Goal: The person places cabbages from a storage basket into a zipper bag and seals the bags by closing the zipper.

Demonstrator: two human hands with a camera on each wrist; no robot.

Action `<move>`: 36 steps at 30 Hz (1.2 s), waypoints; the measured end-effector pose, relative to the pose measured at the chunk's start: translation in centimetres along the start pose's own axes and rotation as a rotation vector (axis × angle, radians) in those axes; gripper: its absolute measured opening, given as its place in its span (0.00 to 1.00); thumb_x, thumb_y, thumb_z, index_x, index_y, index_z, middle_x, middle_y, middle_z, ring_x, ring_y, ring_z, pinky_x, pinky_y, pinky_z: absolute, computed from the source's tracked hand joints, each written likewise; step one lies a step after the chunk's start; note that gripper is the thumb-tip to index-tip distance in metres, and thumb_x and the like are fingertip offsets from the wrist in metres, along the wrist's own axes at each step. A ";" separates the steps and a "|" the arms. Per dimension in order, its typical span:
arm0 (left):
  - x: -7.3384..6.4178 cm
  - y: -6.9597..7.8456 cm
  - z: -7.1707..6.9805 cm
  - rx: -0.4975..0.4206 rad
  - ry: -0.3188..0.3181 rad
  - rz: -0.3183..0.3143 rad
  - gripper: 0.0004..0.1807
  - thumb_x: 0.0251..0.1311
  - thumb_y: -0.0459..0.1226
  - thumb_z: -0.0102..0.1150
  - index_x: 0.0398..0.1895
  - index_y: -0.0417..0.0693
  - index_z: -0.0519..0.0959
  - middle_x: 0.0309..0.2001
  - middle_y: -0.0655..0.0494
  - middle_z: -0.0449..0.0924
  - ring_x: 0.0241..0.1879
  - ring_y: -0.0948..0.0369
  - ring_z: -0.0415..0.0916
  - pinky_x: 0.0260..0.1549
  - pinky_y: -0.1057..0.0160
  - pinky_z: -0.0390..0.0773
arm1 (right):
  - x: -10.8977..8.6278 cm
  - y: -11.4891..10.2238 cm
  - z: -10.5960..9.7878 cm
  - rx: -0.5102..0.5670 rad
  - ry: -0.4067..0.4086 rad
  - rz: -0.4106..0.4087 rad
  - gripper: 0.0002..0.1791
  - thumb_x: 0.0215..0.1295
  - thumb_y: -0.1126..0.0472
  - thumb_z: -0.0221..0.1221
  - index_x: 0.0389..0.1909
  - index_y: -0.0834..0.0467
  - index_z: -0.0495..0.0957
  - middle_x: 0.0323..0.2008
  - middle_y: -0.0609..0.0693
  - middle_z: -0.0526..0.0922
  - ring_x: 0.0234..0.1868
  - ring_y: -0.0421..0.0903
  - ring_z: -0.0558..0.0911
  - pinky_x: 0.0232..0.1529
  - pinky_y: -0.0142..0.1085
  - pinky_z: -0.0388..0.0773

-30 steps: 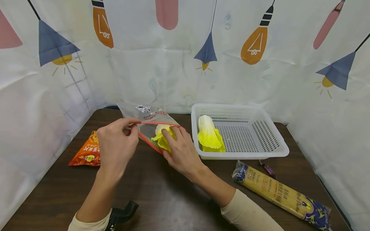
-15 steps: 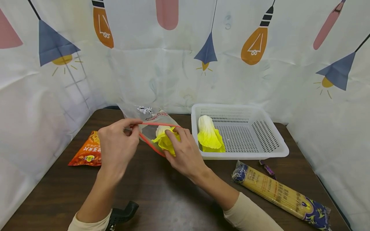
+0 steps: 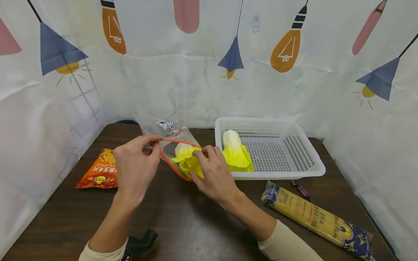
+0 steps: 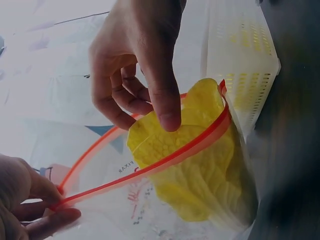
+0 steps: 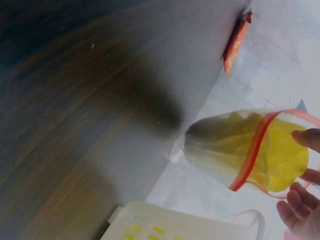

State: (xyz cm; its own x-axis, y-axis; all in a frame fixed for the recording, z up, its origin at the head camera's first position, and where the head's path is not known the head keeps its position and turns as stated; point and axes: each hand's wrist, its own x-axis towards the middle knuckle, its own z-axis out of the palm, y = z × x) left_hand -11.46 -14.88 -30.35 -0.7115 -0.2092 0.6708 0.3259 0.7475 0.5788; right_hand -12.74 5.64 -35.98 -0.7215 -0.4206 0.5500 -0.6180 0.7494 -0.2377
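Observation:
My left hand [image 3: 138,159] pinches the red zip edge of a clear zip bag [image 3: 163,125], drawing its mouth apart. Inside the opening lies a toy-like napa cabbage [image 3: 189,163], its white end deeper in the bag and its yellow leaves toward the mouth. The right hand [image 3: 215,172] has its thumb and curled fingers around the leafy end. In the left wrist view, the thumb [image 4: 167,112] overlaps the front of the leaves, and other fingertips sit at their far edge. The right wrist view shows the leaves partly beyond the red rim.
A white perforated basket [image 3: 274,175] stands at back right, holding another napa cabbage [image 3: 235,154]. An orange snack packet [image 3: 99,172] lies at left. On the right are a long noodle pack [image 3: 313,217] and a small purple wrapper [image 3: 303,190]. A printed curtain [image 3: 196,83] borders the table.
The right hand has shifted to the right and nearer, with its fingertips less deep in the bag. The bag, the cabbage and my left hand have moved slightly right; more of the leaves shows.

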 end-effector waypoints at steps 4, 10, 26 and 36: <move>-0.1 0.0 0.1 -0.020 0.011 0.013 0.09 0.64 0.30 0.63 0.38 0.44 0.92 0.33 0.49 0.90 0.24 0.55 0.84 0.24 0.85 0.65 | -0.3 0.1 -0.4 0.044 -0.026 0.012 0.32 0.53 0.52 0.79 0.57 0.54 0.77 0.47 0.49 0.76 0.49 0.47 0.73 0.51 0.38 0.79; -0.1 0.0 0.1 -0.016 0.034 0.019 0.09 0.64 0.30 0.62 0.38 0.45 0.92 0.33 0.49 0.90 0.27 0.54 0.86 0.28 0.87 0.65 | -0.5 0.5 -1.1 0.126 -0.021 0.025 0.28 0.54 0.58 0.78 0.55 0.55 0.80 0.45 0.48 0.79 0.44 0.43 0.74 0.45 0.34 0.82; -0.1 0.0 0.2 -0.016 0.032 0.030 0.08 0.66 0.31 0.63 0.39 0.43 0.92 0.36 0.48 0.91 0.31 0.53 0.87 0.32 0.89 0.65 | 0.7 4.7 -3.8 0.180 0.010 0.259 0.13 0.63 0.62 0.69 0.47 0.57 0.80 0.40 0.55 0.84 0.39 0.52 0.84 0.40 0.43 0.84; -0.2 0.0 0.3 -0.014 0.026 0.031 0.08 0.66 0.32 0.63 0.40 0.43 0.92 0.37 0.48 0.91 0.33 0.52 0.88 0.33 0.90 0.65 | 2.2 9.5 -6.1 0.122 -0.247 0.533 0.26 0.70 0.54 0.64 0.64 0.61 0.74 0.54 0.63 0.81 0.50 0.59 0.82 0.49 0.51 0.83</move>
State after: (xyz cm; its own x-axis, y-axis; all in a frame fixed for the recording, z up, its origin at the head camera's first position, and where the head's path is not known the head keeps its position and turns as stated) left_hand -11.52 -14.65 -30.64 -0.6847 -0.2021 0.7002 0.3566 0.7451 0.5637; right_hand -18.28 14.94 -32.08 -0.9841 -0.1200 0.1311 -0.1718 0.8319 -0.5277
